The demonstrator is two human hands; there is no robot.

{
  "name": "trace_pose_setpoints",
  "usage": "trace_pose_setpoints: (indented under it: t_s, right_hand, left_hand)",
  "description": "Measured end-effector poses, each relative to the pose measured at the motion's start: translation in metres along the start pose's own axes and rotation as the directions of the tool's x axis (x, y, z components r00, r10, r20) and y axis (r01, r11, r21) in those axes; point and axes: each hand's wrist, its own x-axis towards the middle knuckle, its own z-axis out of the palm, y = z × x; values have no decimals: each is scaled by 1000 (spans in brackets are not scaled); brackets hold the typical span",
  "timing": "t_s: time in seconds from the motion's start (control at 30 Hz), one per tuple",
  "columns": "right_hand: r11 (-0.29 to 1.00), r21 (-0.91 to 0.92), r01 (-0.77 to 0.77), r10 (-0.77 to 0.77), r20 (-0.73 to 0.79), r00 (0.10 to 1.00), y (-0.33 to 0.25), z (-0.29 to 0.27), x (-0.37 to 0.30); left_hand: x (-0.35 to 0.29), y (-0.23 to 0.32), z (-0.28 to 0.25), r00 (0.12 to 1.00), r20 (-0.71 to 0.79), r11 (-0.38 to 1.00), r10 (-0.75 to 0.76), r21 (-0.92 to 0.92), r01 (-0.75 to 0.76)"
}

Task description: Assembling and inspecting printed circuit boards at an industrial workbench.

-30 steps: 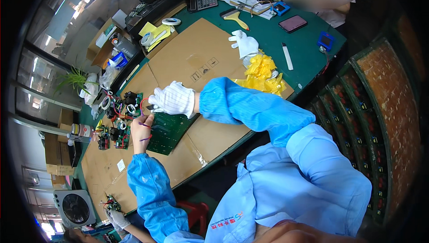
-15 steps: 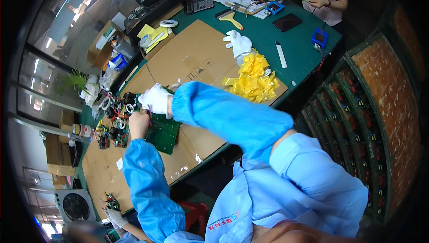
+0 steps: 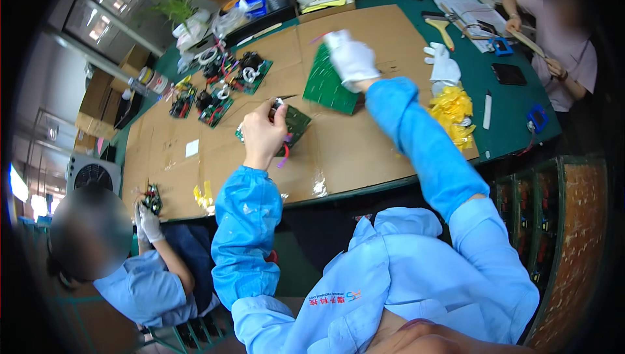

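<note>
My bare left hand (image 3: 262, 136) is closed around a small circuit board (image 3: 296, 127), with a purple-pink wire hanging off its lower side. To its right, my right hand (image 3: 353, 61), in a white glove, grips the edge of a larger green circuit board (image 3: 329, 85) above the cardboard. Motion blurs the glove's fingertips, and the glove covers the board's upper right part. Several boards with wires, coils and black parts (image 3: 224, 79) lie in a cluster beyond my left hand.
Cardboard sheets (image 3: 364, 139) cover much of the green table. Crumpled yellow tape (image 3: 452, 116), a white glove (image 3: 443, 64), a brush (image 3: 439, 27) and a phone (image 3: 509, 74) lie to the right. A co-worker (image 3: 153, 263) sits at the left handling a board; another person (image 3: 563, 61) stands at the far right.
My hands have come apart: the right has moved right with the green board, while the left holds the small board. The view has swung left, bringing the seated co-worker into fuller sight.
</note>
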Motion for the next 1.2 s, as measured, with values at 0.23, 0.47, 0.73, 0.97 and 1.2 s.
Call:
trace_pose_setpoints:
  t_s: [0.23,0.47,0.73,0.97,1.2]
  right_hand:
    - [920,-142,-366,383,117,916,109,9,39]
    - [648,639,-413,216,366,905,50,-55,26]
    - [897,422,-130,-270,757,595,-8,-121,-127]
    - [937,345,42,-305,758,577,-21,-126,-177]
    - [958,287,6,-265,876,402,-28,-122,-179]
  left_hand:
    - [-65,18,3,869,-157,881,470,31,-472]
    - [-130,18,40,738,40,717,674,203,-666]
    - [-166,1,79,859,60,855,508,81,-511]
    - [-176,18,68,926,84,912,367,164,-376]
    - [-186,10,78,936,91,915,339,198,-350]
